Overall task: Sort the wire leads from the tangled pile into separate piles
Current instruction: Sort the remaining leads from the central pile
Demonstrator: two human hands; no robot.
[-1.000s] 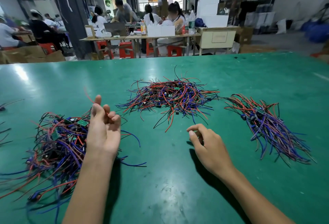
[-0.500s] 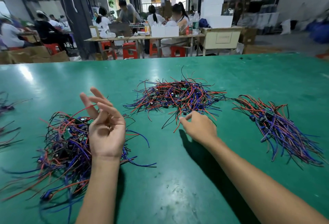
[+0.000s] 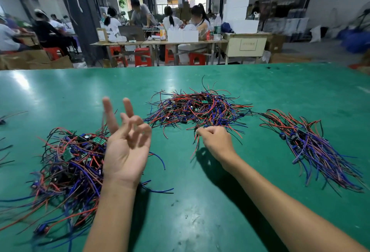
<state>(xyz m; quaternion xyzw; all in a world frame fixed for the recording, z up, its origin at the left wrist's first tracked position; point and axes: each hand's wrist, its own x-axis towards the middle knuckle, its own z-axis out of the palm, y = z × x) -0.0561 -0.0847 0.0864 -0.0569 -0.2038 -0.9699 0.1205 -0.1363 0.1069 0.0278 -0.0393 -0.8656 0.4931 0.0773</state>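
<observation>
A: Why is the right hand (image 3: 215,141) at the near edge of the tangled pile (image 3: 197,108) and not in the middle of it?

B: I think because the loose ends come out there. The fingers are curled and pinch a red lead (image 3: 195,145) that hangs down from the fist toward the green tabletop (image 3: 200,211). At the border of the heap one lead probably comes free more easily; from the middle many others would follow.

A: And the left hand (image 3: 125,151)? It holds nothing, as far as I see.

B: Yes, nothing. The palm is turned up, the fingers are spread and only loosely bent, and it is lifted above the left pile (image 3: 66,163). My guess is that it waits to receive the lead or to help straighten it, but this is a judgement only.

A: Where do the wires lie now?

B: In three groups. The tangled pile is in the middle of the tabletop, toward the far edge. The left pile is near the left edge and comes close to the near edge; it has small green boards among the wires and still looks untidy. The right pile (image 3: 312,147) is toward the right edge, and its leads lie nearly parallel, like a fan.

A: So the parallel ones are the sorted ones?

B: It seems so. They were likely laid side by side so they do not tangle again. Much of the middle heap is still to be sorted.
</observation>
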